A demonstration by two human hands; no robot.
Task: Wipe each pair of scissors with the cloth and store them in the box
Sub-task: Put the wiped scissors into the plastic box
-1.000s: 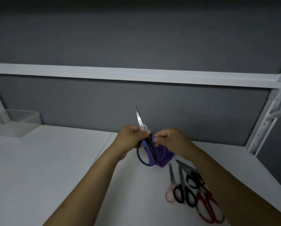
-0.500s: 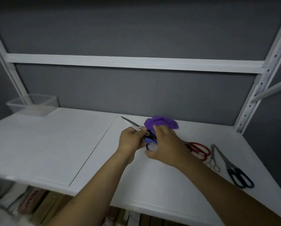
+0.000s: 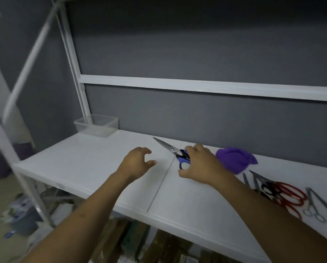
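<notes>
Right hand (image 3: 200, 164) grips the blue-handled scissors (image 3: 171, 149) by the handle loops, fingers curled over them. Blades are closed and point away from the hand, forward and to its left. Cannot tell whether the tips rest on the white surface (image 3: 83, 164) or ride just above it.

Left hand (image 3: 138, 164) holds nothing, fingers loosely curled, just left of the blades but apart from them.

Purple cloth (image 3: 234, 160) lies bunched on the surface just right of the right hand, touched by neither hand. This pair looks bound for storage.

Clear box (image 3: 96, 126) sits well beyond the left hand, far forward and left, against the back wall. It is out of easy reach from here.

Handling judgement:
- Scissors are stiff and fairly light, with weight toward the metal blades.
- Steel is smooth and likely slick, and the points are sharp.
- Best hold is the plastic loops, as now, blades kept closed and tips aimed away from the free hand.
- Lower them into the box rather than drop them, since the walls look thin.

More pairs wait well to the right of the right hand: red-handled scissors (image 3: 290, 194), black-handled scissors (image 3: 267, 186) and small silver scissors (image 3: 312, 207).
</notes>
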